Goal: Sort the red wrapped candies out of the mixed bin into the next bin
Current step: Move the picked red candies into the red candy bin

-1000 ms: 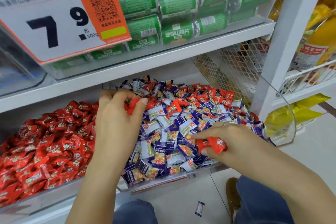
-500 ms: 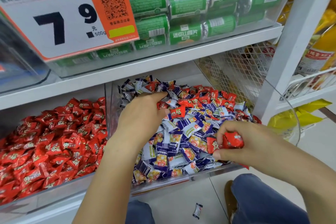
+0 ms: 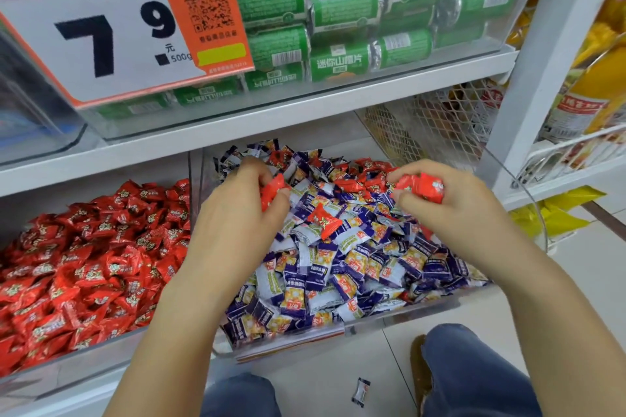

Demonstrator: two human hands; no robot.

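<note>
The clear mixed bin (image 3: pixel 399 322) holds purple-and-white wrapped candies (image 3: pixel 338 274) with red wrapped candies scattered on top, mostly toward the back (image 3: pixel 369 173). My left hand (image 3: pixel 237 217) is over the bin's back left and pinches a red candy (image 3: pixel 272 191) between thumb and fingers. My right hand (image 3: pixel 450 203) is over the bin's right side and grips red candies (image 3: pixel 423 187) in its curled fingers. One loose red candy (image 3: pixel 323 221) lies on the pile between my hands. The bin on the left (image 3: pixel 84 362) is full of red candies (image 3: pixel 88 264).
A white shelf (image 3: pixel 271 115) runs just above the bins, with green cans (image 3: pixel 342 10) and a large price sign (image 3: pixel 111 20). A white upright post (image 3: pixel 542 61) and wire baskets (image 3: pixel 576 152) stand right. One wrapped candy (image 3: pixel 360 391) lies on the floor by my knees.
My left hand has picked a red candy from the back of the mixed bin. My right hand has moved up and back over the pile, still holding its red candies.
</note>
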